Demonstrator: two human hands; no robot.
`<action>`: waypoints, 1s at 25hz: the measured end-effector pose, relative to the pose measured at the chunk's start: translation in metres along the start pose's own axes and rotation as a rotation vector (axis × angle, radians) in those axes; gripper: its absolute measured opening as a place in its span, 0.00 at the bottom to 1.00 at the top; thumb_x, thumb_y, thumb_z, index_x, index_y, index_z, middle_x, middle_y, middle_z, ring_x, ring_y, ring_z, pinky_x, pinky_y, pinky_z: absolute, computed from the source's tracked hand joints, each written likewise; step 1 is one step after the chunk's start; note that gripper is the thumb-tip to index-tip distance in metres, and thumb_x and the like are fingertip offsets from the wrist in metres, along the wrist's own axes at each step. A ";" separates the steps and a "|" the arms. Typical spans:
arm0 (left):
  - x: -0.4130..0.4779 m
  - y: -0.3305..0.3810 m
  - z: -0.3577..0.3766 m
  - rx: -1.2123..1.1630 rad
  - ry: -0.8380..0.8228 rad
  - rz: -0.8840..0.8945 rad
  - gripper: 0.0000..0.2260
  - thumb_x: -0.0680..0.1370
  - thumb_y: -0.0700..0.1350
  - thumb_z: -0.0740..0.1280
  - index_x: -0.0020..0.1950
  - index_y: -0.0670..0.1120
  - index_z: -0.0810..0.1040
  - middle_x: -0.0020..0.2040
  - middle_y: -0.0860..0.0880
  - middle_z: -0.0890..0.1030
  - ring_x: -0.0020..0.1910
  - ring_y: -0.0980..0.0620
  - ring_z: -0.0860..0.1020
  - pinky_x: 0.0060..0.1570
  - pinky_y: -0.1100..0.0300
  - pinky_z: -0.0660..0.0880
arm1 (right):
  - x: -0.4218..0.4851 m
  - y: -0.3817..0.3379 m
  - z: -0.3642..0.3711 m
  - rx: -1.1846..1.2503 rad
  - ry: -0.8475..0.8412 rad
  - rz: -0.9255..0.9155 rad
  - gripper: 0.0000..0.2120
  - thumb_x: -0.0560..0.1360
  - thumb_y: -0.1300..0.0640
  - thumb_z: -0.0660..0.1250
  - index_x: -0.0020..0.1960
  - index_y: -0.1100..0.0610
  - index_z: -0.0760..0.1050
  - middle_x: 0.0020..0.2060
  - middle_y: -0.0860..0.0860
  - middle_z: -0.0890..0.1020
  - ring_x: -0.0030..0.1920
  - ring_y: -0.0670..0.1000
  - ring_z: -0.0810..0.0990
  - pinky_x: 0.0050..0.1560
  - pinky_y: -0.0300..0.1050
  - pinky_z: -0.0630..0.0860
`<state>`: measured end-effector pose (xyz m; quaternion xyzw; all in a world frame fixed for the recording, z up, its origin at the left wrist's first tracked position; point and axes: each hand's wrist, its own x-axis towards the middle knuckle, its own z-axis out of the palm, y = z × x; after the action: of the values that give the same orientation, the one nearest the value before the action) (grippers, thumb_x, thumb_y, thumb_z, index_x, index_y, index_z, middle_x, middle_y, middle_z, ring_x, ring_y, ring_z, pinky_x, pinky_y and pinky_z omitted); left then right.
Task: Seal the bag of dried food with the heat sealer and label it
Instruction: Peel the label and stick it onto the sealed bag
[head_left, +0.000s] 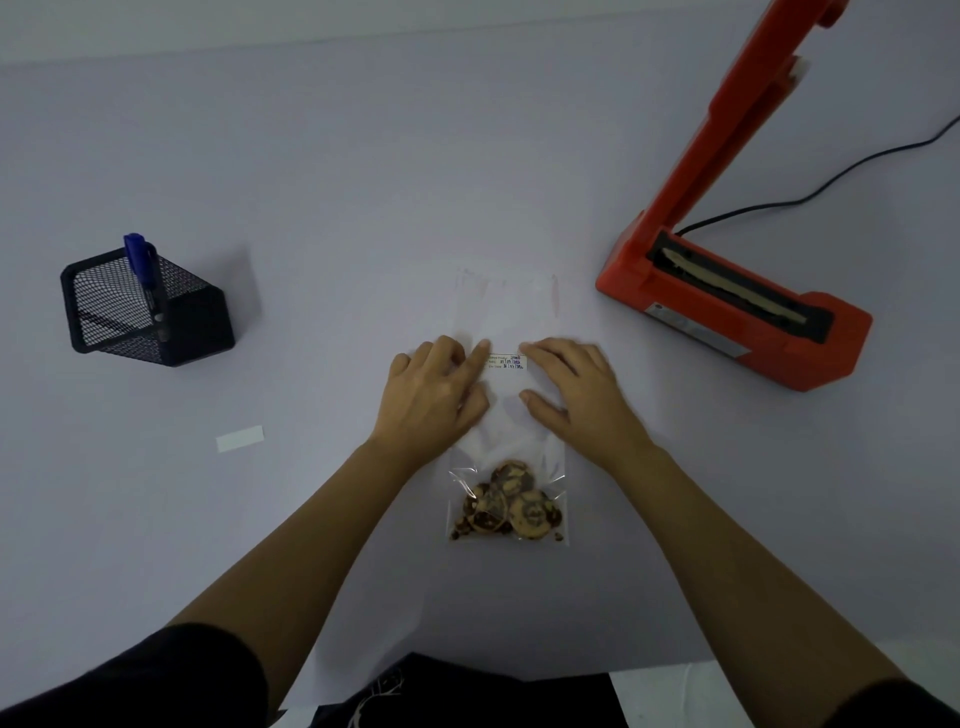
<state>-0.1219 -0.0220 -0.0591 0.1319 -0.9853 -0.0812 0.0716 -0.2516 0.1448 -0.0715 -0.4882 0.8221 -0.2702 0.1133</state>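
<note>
A clear plastic bag (506, 312) lies flat on the table in front of me, with dried fruit slices (508, 506) gathered at its near end. A small white label (506, 361) with handwriting sits on the bag's middle. My left hand (434, 397) rests flat on the bag, its index fingertip touching the label's left end. My right hand (574, 392) lies flat too, fingertips at the label's right end. The red heat sealer (727, 306) stands at the right with its arm raised.
A black mesh pen holder (150, 312) with a blue marker (141, 260) stands at the left. A white strip of backing paper (240, 438) lies on the table left of my left arm. The sealer's black cord (831, 179) runs off to the right.
</note>
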 end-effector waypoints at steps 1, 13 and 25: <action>-0.001 0.000 0.000 0.011 -0.005 -0.001 0.19 0.74 0.53 0.60 0.61 0.46 0.77 0.45 0.45 0.78 0.38 0.44 0.77 0.36 0.54 0.70 | 0.000 0.000 0.000 0.003 -0.005 0.006 0.21 0.75 0.48 0.61 0.65 0.56 0.72 0.59 0.54 0.76 0.58 0.52 0.70 0.62 0.49 0.68; -0.003 0.001 0.004 0.110 -0.009 0.098 0.18 0.75 0.55 0.59 0.62 0.52 0.76 0.50 0.44 0.79 0.41 0.43 0.76 0.37 0.53 0.69 | -0.002 0.000 0.001 -0.038 -0.009 -0.008 0.18 0.76 0.48 0.61 0.64 0.52 0.73 0.58 0.55 0.75 0.55 0.56 0.72 0.57 0.54 0.73; -0.002 0.000 0.002 0.070 -0.002 0.014 0.18 0.75 0.54 0.59 0.62 0.52 0.77 0.53 0.44 0.79 0.44 0.43 0.77 0.39 0.53 0.70 | -0.001 0.000 0.000 -0.052 -0.004 -0.005 0.22 0.76 0.48 0.61 0.67 0.55 0.70 0.58 0.54 0.76 0.55 0.55 0.72 0.59 0.52 0.71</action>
<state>-0.1203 -0.0216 -0.0611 0.1274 -0.9885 -0.0464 0.0667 -0.2512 0.1457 -0.0718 -0.4937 0.8273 -0.2479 0.1016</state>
